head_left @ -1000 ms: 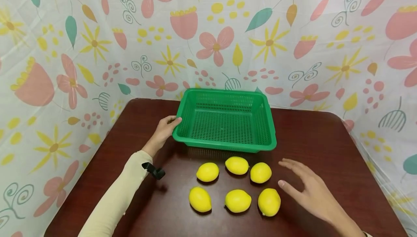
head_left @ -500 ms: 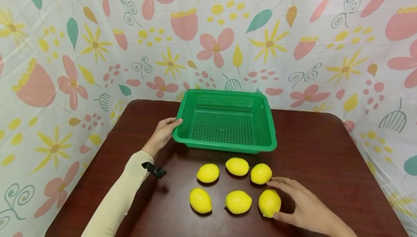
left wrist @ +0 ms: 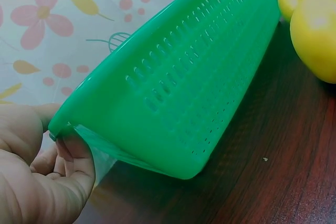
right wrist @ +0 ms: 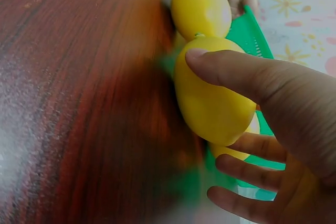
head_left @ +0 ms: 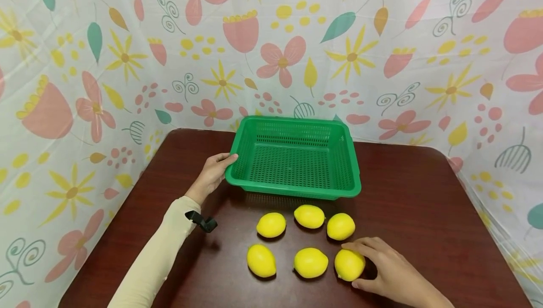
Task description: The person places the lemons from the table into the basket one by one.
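My left hand [head_left: 212, 174] grips the left rim of an empty green plastic basket [head_left: 292, 189], thumb on top and fingers curled beneath, as the left wrist view [left wrist: 50, 166] shows. On the table in front of the basket lie several yellow lemons in two rows. My right hand [head_left: 388, 270] pinches the front-right lemon [head_left: 349, 265] between thumb and fingers, and that lemon rests on the table. In the right wrist view the thumb lies on the lemon [right wrist: 212, 103] near its stem end. Just behind it is the back-right lemon [head_left: 341, 226].
The dark red-brown table [head_left: 407, 195] has a wood grain. A white curtain [head_left: 360, 11] with flowers and leaves hangs behind it and along both sides. Other lemons are the front-middle one [head_left: 311, 263], front-left one [head_left: 261, 261], back-left one [head_left: 271, 225] and back-middle one [head_left: 309, 216].
My right hand has moved left and down from beside the lemons and closed on the front-right lemon, which has shifted slightly left. The left hand and the basket have stayed still.
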Action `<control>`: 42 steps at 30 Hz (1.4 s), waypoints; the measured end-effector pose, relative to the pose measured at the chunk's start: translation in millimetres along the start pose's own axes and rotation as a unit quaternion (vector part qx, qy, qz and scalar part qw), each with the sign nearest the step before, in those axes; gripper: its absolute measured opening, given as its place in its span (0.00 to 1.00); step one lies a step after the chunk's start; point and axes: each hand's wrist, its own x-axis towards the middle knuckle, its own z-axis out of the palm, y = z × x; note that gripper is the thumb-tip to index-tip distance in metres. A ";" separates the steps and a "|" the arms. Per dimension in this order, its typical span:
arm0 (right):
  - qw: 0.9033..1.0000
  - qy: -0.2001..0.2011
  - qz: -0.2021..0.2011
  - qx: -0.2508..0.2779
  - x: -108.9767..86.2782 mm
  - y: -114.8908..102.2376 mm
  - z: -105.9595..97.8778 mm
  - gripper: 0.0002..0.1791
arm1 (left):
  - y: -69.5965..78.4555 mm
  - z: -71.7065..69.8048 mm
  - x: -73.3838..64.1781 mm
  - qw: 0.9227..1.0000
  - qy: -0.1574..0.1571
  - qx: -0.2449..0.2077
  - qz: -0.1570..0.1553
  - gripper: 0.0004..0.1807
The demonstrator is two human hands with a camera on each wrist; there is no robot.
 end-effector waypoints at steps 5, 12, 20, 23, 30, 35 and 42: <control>0.999 0.042 -0.015 -0.018 -0.8 1.4 6.3 0.34 | 0.9 0.2 -0.9 1.000 -0.001 0.001 0.003 0.29; 0.996 0.079 -0.023 -0.027 -2.9 0.5 11.2 0.34 | 0.5 0.7 -1.6 1.000 -0.002 0.003 0.007 0.29; 0.995 0.099 -0.019 -0.028 -3.7 -4.1 7.0 0.35 | 0.0 -0.4 0.0 1.000 -0.007 -0.002 0.008 0.29; 0.992 0.118 -0.026 -0.026 -3.4 -5.9 2.7 0.35 | -0.4 -0.7 0.5 1.000 -0.006 -0.005 0.004 0.29; 0.989 0.134 -0.060 -0.012 2.6 -3.8 -27.5 0.36 | -0.2 -1.5 -0.8 1.000 -0.006 -0.009 -0.008 0.30; 0.988 0.123 -0.094 -0.011 18.6 1.1 -61.9 0.36 | 1.5 -2.4 -0.9 1.000 -0.006 -0.013 -0.007 0.30; 0.990 0.098 -0.105 -0.015 47.9 10.4 -106.7 0.37 | -1.2 -1.1 0.1 1.000 -0.006 -0.017 -0.004 0.30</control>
